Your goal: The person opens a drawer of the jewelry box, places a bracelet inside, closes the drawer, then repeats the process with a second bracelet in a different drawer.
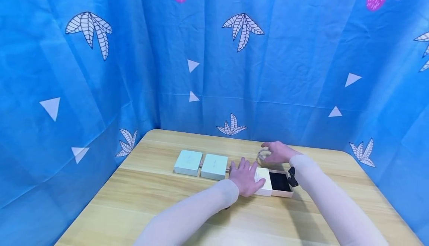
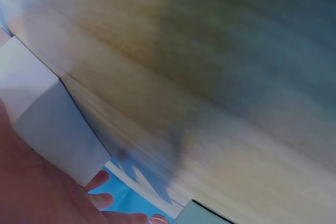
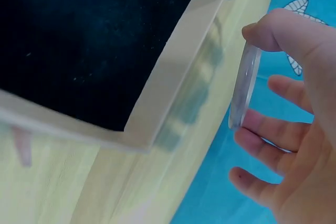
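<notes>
My left hand [image 1: 244, 179] rests with fingers spread on the left part of a white slide-out box [image 1: 263, 175]. In the left wrist view, the palm lies along the side of this box [image 2: 60, 129]. The box's pale drawer [image 3: 170, 69] is pulled out to the right, showing a black lining [image 1: 279, 182]. Behind the drawer, my right hand [image 1: 278, 153] pinches a shiny, silvery bangle [image 3: 244, 85] between thumb and fingertips. The bangle appears as a ring in the head view and edge-on in the right wrist view, held beside the drawer's rim.
Two mint-green boxes, one at the far left [image 1: 188, 162] and one nearer [image 1: 214, 166], stand left of my left hand, each with a small tab at its right side. The wooden table [image 1: 134, 201] meets a blue patterned curtain [image 1: 285, 71] at the back and sides.
</notes>
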Action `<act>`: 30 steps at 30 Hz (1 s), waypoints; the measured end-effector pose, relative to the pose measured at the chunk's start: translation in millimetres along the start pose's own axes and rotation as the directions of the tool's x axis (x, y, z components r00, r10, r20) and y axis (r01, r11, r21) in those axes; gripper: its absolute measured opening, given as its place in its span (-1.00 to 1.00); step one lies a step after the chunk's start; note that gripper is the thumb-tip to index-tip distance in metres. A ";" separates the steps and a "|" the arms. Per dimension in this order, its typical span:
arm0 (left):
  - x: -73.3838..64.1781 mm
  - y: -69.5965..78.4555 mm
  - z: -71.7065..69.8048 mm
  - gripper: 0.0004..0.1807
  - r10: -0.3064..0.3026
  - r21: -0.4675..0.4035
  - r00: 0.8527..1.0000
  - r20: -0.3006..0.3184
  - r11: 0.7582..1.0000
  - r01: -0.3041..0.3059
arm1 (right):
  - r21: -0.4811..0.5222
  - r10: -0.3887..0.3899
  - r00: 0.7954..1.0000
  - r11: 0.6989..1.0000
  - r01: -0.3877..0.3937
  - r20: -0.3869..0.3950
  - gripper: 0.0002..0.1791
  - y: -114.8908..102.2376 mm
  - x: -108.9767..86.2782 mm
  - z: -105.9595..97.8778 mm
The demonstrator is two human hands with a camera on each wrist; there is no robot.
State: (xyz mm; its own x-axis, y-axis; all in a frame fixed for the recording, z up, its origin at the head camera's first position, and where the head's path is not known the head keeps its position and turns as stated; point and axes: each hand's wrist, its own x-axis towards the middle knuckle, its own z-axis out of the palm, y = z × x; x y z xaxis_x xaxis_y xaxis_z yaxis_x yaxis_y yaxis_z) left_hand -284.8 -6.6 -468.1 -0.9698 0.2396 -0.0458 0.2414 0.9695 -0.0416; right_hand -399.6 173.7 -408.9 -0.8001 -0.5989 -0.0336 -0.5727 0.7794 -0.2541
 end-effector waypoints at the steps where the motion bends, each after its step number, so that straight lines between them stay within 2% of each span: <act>1: 0.5 -0.5 0.3 -0.07 0.000 0.001 1.000 0.003 1.000 0.000 | 0.000 -0.012 1.000 1.000 0.012 -0.003 -0.25 -0.3 -1.6 -0.8; 9: 0.4 -3.1 -0.3 -0.07 0.013 -0.012 1.000 0.007 1.000 -0.013 | 0.006 -0.053 0.998 0.999 0.053 -0.017 -0.28 -4.6 -18.3 -8.0; 14: -1.3 -3.2 -1.9 -0.09 0.022 -0.019 1.000 -0.010 1.000 -0.023 | -0.023 -0.070 0.997 0.997 0.070 -0.019 -0.27 -7.5 -28.6 -12.2; 25: 3.5 -1.4 -1.5 -0.06 0.003 0.001 1.000 0.018 1.000 -0.003 | -0.095 -0.107 0.994 0.990 0.103 -0.034 -0.33 -12.1 -53.3 -19.4; 30: 3.7 -1.0 -1.2 -0.06 0.006 -0.013 1.000 0.020 1.000 -0.005 | -0.107 -0.074 0.997 0.992 0.071 -0.024 -0.30 -13.6 -64.5 -21.0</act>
State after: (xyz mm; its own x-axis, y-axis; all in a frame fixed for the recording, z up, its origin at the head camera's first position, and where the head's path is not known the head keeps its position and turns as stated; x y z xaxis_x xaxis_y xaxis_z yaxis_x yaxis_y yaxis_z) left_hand -288.7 -6.6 -467.1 -0.9675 0.2439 -0.0662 0.2462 0.9688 -0.0287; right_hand -343.9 205.5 -383.0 -0.7598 -0.6502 0.0082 -0.6437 0.7503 -0.1509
